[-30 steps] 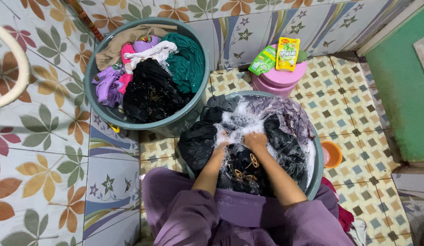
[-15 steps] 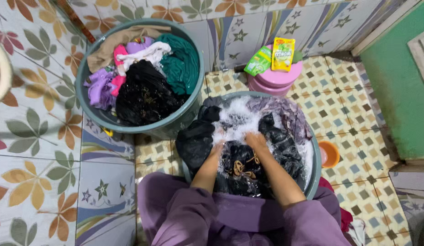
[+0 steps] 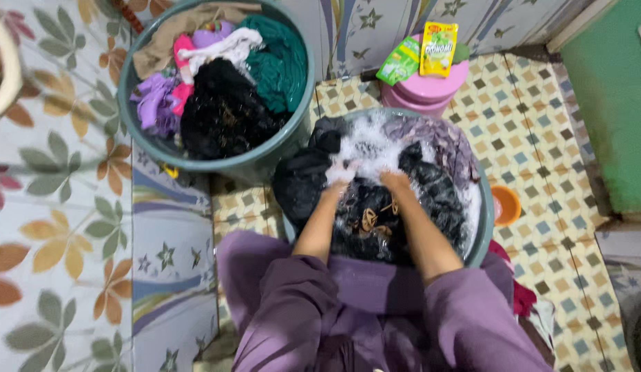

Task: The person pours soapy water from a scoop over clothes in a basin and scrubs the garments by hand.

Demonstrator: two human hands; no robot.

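In the basin (image 3: pixel 480 234), both hands have pushed forward, left hand (image 3: pixel 339 184) and right hand (image 3: pixel 396 181) with fingers clamped on black cloth (image 3: pixel 375 227) in suds.

A single head-worn camera looks steeply down from above the person's lap, close over the wash basin (image 3: pixel 480 234) of suds at frame centre, with the tiled wall (image 3: pixel 65 227) at left, the laundry tub (image 3: pixel 138 148) upper left and the green wall (image 3: pixel 613 103) at right.
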